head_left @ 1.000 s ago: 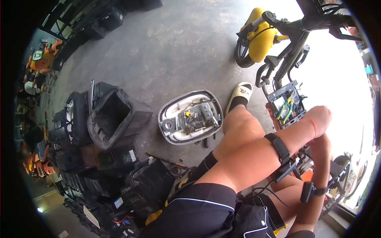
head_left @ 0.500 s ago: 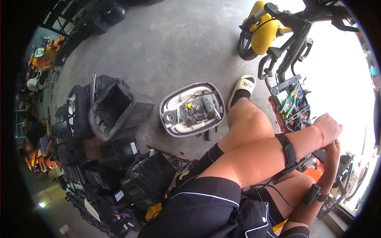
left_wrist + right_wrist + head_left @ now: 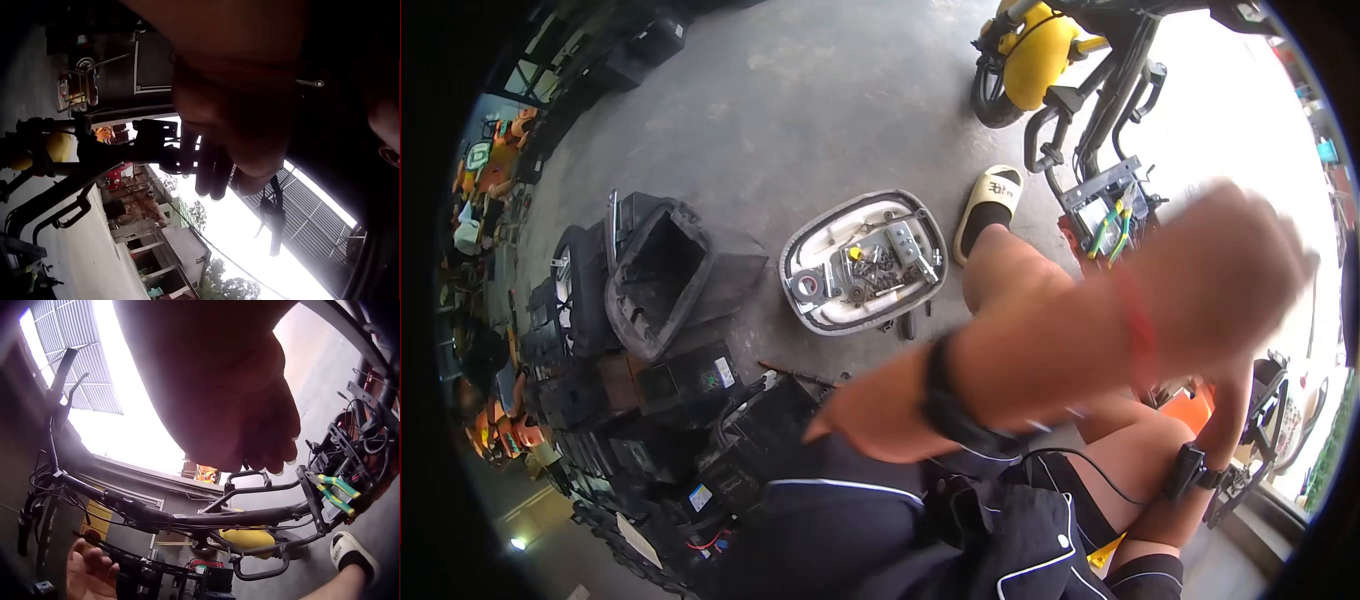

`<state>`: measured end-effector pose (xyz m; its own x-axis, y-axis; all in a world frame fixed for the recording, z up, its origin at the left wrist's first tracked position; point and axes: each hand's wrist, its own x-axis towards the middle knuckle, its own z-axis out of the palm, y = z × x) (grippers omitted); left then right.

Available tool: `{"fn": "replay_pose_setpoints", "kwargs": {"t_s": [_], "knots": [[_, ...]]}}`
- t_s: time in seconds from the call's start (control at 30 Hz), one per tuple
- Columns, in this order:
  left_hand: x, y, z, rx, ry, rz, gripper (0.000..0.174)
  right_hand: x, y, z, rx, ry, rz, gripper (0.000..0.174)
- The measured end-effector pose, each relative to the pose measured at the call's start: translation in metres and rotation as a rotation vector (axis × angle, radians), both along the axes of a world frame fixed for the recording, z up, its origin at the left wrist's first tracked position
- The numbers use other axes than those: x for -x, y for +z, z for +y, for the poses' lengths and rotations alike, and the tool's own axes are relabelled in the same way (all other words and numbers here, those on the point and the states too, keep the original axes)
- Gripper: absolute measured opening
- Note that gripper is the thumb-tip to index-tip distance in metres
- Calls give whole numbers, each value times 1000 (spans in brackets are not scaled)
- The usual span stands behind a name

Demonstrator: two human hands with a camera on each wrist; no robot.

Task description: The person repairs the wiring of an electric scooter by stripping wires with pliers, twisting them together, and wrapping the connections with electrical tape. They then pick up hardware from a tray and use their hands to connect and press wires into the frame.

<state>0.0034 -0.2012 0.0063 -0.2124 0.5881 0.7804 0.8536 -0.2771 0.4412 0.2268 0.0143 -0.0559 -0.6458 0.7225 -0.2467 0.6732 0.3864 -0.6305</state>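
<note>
My left hand (image 3: pixel 1240 270), with a red string at the wrist, is blurred and raised close to the head camera. In the left wrist view its fingers (image 3: pixel 215 178) hang loosely, nothing seen between them. My right hand (image 3: pixel 225 419) shows dark against the light in the right wrist view, its fingers loosely bent around nothing visible. The head view shows its forearm (image 3: pixel 1228 410), the hand itself hidden behind the left one. Beyond both stands a stripped scooter frame (image 3: pixel 1120 100) with a yellow front fender (image 3: pixel 1045 60). Green-and-yellow-handled pliers (image 3: pixel 340 484) lie on its metal bracket.
An upturned scooter seat (image 3: pixel 820 237) on the floor holds loose bolts, brackets and a tape roll. To its left are a black open bin (image 3: pixel 625 300) and stacked black batteries (image 3: pixel 680 380). My slippered foot (image 3: pixel 990 185) rests between seat and scooter.
The left hand and forearm have lifted from beside the right hand toward the head camera, the elbow drawing back left. The head view has shifted slightly; the seat and pliers stay put.
</note>
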Motion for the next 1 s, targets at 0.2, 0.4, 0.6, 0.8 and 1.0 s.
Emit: {"fn": "replay_pose_setpoints", "kwargs": {"t_s": [0.2, 0.4, 0.6, 0.8, 1.0], "knots": [[114, -118, -129, 633, 510, -280, 24, -8, -6, -10, 65, -4, 12, 29], [70, -324, -245, 1466, 405, -477, 29, -14, 1, -24, 76, -25, -58, 28], [9, -390, -256, 1514, 589, -619, 23, -5, 2, -29, 33, 5, -44, 29], [5, -424, -243, 1371, 820, -662, 23, -1, -1, -33, 59, 16, -38, 29], [14, -426, -236, 1418, 832, -681, 19, -6, -2, -32, 86, 16, -52, 28]]}}
